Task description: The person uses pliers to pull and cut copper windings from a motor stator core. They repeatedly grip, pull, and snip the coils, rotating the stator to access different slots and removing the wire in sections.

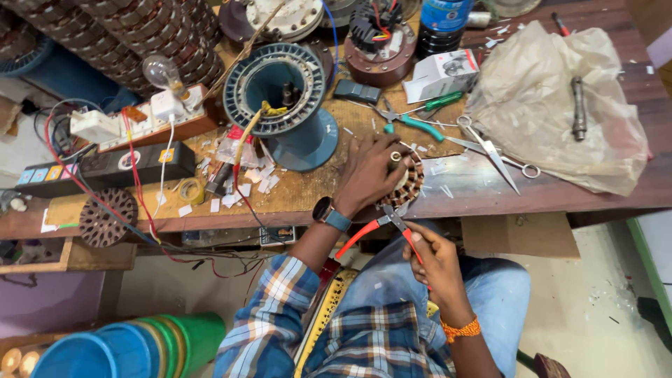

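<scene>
A round wound motor stator (408,183) with copper coils lies at the front edge of the wooden workbench (483,189). My left hand (371,171), with a watch on the wrist and a ring on one finger, presses down on top of the stator and covers most of it. My right hand (435,260) grips the red handles of a pair of pliers (383,222). The pliers' jaws touch the stator's near rim.
Scissors (493,150), green-handled pliers (413,122) and a crumpled plastic sheet (560,112) with a metal bolt lie to the right. A blue stator housing (283,98), a power strip (105,168), a bulb on a switchboard (164,73) and paper scraps are at left. Stacked plastic tubs (126,346) stand on the floor.
</scene>
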Tool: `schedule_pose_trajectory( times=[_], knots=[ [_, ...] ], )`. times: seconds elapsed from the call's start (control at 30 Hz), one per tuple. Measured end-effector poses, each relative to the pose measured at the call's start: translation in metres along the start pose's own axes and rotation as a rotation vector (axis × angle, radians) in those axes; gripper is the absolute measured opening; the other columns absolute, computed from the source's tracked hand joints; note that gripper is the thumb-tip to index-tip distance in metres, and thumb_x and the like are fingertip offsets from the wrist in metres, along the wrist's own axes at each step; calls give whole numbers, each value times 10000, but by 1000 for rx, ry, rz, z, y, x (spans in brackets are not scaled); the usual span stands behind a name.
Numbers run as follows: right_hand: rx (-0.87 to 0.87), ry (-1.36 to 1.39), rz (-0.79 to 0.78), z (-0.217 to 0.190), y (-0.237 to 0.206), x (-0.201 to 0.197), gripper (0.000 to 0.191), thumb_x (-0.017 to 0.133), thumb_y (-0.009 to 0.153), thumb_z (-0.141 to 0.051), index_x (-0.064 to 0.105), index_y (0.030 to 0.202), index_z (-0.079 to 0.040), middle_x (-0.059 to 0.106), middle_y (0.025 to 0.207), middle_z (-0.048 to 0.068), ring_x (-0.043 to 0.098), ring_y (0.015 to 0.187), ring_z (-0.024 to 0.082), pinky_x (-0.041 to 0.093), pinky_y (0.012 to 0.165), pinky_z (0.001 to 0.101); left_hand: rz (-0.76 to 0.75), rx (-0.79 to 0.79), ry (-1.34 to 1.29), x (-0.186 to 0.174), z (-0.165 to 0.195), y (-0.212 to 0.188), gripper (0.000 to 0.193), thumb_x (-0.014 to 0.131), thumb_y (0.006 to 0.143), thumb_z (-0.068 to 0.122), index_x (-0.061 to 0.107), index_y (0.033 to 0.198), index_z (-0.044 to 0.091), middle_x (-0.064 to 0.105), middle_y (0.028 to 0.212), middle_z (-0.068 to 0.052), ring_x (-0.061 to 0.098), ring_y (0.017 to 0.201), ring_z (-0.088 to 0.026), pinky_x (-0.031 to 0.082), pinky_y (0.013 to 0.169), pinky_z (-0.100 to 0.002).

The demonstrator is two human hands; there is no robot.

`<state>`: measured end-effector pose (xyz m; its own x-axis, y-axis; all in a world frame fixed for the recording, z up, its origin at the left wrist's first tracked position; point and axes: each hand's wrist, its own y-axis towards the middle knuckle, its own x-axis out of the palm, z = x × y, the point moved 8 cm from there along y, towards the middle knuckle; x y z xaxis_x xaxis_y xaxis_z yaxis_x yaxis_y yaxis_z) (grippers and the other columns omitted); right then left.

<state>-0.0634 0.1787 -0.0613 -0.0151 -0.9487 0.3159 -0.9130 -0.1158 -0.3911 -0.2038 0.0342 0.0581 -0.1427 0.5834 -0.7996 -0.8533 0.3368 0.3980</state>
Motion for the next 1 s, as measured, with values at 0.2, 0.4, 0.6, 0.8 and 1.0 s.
schedule_pose_trajectory(
  times=[0.2, 0.4, 0.6, 0.8, 1.0],
  knots=[
    [-122, -9, -121, 3, -10, 11, 623, 698, 866, -92, 516, 1454, 0, 714, 1002, 84, 606, 800, 77, 488, 685, 219, 258, -157, -14, -51, 5, -74, 499, 707, 912, 380, 625, 1283, 56, 627, 1239, -189, 563, 1153, -406, 436, 991, -532],
    [-114, -45, -18, 18, -9, 8, 654, 729, 840, -73, 522, 1457, -4, 737, 1094, 129, 671, 1055, 158, 510, 927, 305, -24, -545, -171, -27, 12, -189, 545, 673, 920, 245, 534, 1417, 71, 672, 1158, -201, 656, 987, -407, 535, 807, -485],
    [-65, 179, -19, 36, 1, 25, 476, 647, 973, -204, 559, 1367, 48, 667, 1275, 135, 634, 1158, 216, 547, 940, 434, -256, -539, -347, -3, 53, -199, 584, 623, 968, 193, 444, 1502, 42, 669, 998, -275, 645, 948, -462, 513, 824, -530],
    [387, 340, -466, 66, 3, 69, 591, 498, 955, -498, 596, 1339, -59, 674, 1327, 93, 592, 1237, 238, 443, 1056, 406, -582, -662, -42, -26, 40, -183, 402, 595, 1008, 323, 579, 1313, 62, 706, 925, -219, 715, 823, -393, 553, 693, -509],
    [274, 595, -362, 79, 11, 80, 365, 570, 1057, -415, 604, 1162, -67, 639, 1095, 106, 597, 1062, 295, 469, 963, 478, 40, -311, -184, -94, 32, -130, 435, 713, 929, 351, 695, 1275, 87, 723, 1188, -196, 689, 1104, -370, 548, 936, -473]
  ],
)
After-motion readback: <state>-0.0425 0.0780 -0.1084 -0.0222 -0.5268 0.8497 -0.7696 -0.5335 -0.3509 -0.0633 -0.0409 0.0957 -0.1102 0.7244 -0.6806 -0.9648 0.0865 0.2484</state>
